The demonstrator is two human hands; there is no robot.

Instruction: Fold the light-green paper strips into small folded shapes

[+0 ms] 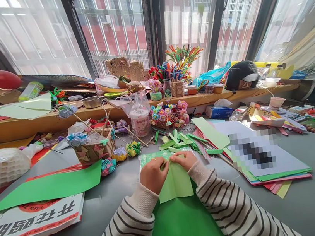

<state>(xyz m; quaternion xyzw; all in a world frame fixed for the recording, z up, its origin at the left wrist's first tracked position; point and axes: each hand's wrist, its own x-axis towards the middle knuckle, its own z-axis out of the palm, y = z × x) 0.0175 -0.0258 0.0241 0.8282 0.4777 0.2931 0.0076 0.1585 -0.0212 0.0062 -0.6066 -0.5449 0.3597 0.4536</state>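
From afar, I saw left hand (155,175) and right hand (184,161) pinching creased paper (182,185) above the green sheet (187,227). Uneven tugging, I judged, risked tearing it.

messy grey counter (112,210) tbh, printed bag (42,218) at 9 o'clock, paper flowers (133,148) around 11, cup (141,124) at 12, paper stack (283,159) at 3

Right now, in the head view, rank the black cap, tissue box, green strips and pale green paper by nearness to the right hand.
1. Pale green paper, held by the right hand
2. Green strips, just beyond the hand
3. Tissue box, farther back, right
4. Black cap, farthest, beyond the box, right
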